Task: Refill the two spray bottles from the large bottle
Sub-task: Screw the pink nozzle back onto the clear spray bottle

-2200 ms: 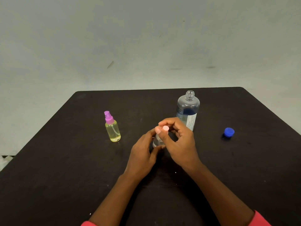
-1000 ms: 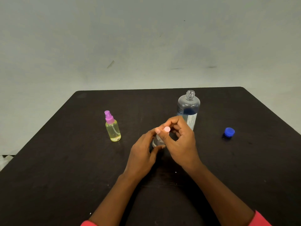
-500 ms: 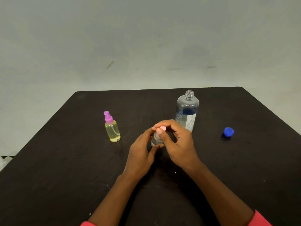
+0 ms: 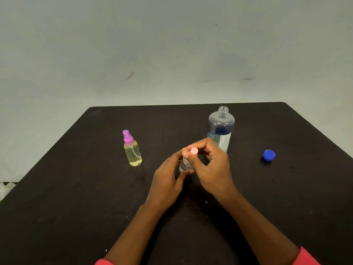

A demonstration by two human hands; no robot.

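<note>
wall [image 4: 172, 44] – pale grey, scuffed | table [image 4: 76, 188] – black, rounded far corners

- The left hand [image 4: 166, 180] curls round the small spray bottle [image 4: 184, 165]. Its thumb [image 4: 183, 174] lies on the near side of the bottle and its fingers wrap the far side. Their tips are hidden, so it is hard to say how many touch.
- The right hand [image 4: 212, 169] sits just right of the left fingers and slightly above them. Its thumb and forefinger pinch the pink cap [image 4: 194, 150], and the other fingers arch behind it.
- The backs of both hands face up.
- The left forearm [image 4: 133, 232] and right forearm [image 4: 263, 230] are bare and converge towards the fingers in a V.
- A left sleeve [image 4: 102, 262] and a right sleeve [image 4: 305, 257], both pink-red, show at the near ends.
</note>
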